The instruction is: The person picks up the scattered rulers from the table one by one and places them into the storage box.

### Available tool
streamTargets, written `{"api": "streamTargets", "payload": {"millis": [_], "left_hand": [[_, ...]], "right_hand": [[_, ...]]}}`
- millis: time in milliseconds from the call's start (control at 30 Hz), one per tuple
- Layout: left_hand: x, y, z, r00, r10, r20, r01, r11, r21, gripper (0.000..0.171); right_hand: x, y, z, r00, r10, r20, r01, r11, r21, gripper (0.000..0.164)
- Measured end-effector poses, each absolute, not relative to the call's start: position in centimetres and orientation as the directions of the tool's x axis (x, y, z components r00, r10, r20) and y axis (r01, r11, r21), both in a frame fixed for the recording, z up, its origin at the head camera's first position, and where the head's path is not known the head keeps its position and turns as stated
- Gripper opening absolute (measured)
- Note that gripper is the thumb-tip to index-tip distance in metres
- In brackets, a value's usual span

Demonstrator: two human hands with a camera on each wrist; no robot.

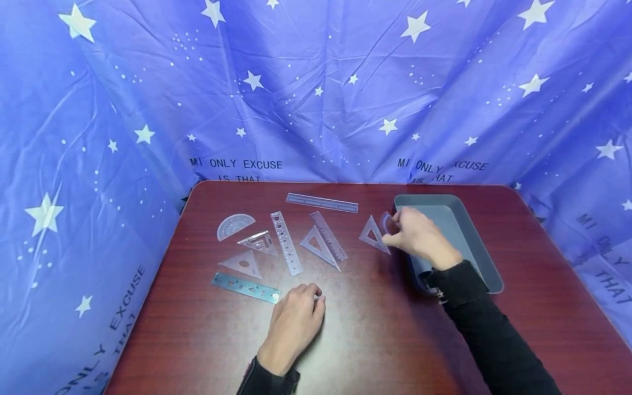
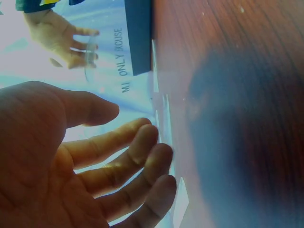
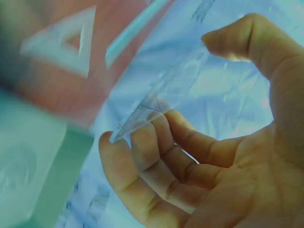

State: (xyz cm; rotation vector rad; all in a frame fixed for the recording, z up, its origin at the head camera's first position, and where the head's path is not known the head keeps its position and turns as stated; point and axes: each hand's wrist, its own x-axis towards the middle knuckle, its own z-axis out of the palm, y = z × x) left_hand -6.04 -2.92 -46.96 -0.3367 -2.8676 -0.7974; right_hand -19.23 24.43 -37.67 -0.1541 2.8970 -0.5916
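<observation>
A clear protractor is pinched between the thumb and fingers of my right hand, held up by the tray's left edge. In the right wrist view the protractor spans from thumb to fingertips. A small clear set square lies on the table just left of this hand. My left hand is near the front of the table, fingers loosely bent, holding nothing. The blue-green ruler lies just beyond it; its right end is close to the knuckles.
A grey tray stands at the right under my right forearm. Several clear pieces lie on the table: a protractor, a stencil ruler, a large set square with a ruler, and a far ruler. Blue starry cloth hangs behind.
</observation>
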Motion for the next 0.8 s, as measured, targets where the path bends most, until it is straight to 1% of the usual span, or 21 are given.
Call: {"api": "streamTargets", "payload": {"millis": [100, 167, 233, 300, 400, 633, 800], "left_hand": [[-6.0, -3.0, -47.0, -0.965, 0.175, 0.196, 0.251, 0.832, 0.494, 0.008], [-6.1, -3.1, -47.0, -0.964, 0.171, 0.203, 0.252, 0.831, 0.497, 0.009], [-6.1, -3.2, -47.1, -0.963, 0.164, 0.215, 0.253, 0.829, 0.499, 0.013], [-6.2, -3.3, -47.1, -0.96, 0.157, 0.231, 0.255, 0.83, 0.497, 0.016], [-6.3, -3.6, -47.3, -0.956, 0.149, 0.251, 0.258, 0.833, 0.49, 0.016], [-6.5, -4.0, -47.4, -0.964, 0.145, 0.221, 0.239, 0.839, 0.489, 0.006], [-6.6, -4.2, -47.2, -0.968, 0.143, 0.206, 0.228, 0.845, 0.485, 0.006]], "right_hand": [[-20.3, 26.6, -36.9, -0.977, -0.084, -0.195, -0.003, 0.923, -0.385, 0.062], [-21.1, 28.2, -36.8, -0.972, -0.058, -0.228, 0.035, 0.924, -0.381, 0.076], [-22.0, 29.9, -37.2, -0.967, -0.047, -0.251, 0.052, 0.926, -0.374, 0.078], [-22.9, 31.6, -37.9, -0.963, -0.042, -0.265, 0.06, 0.929, -0.365, 0.075], [-24.1, 33.8, -39.4, -0.957, -0.044, -0.285, 0.06, 0.936, -0.346, 0.071], [-25.4, 36.3, -42.4, -0.937, -0.03, -0.348, 0.098, 0.933, -0.345, 0.065], [-26.2, 36.9, -43.7, -0.932, -0.015, -0.362, 0.12, 0.93, -0.346, 0.037]]}}
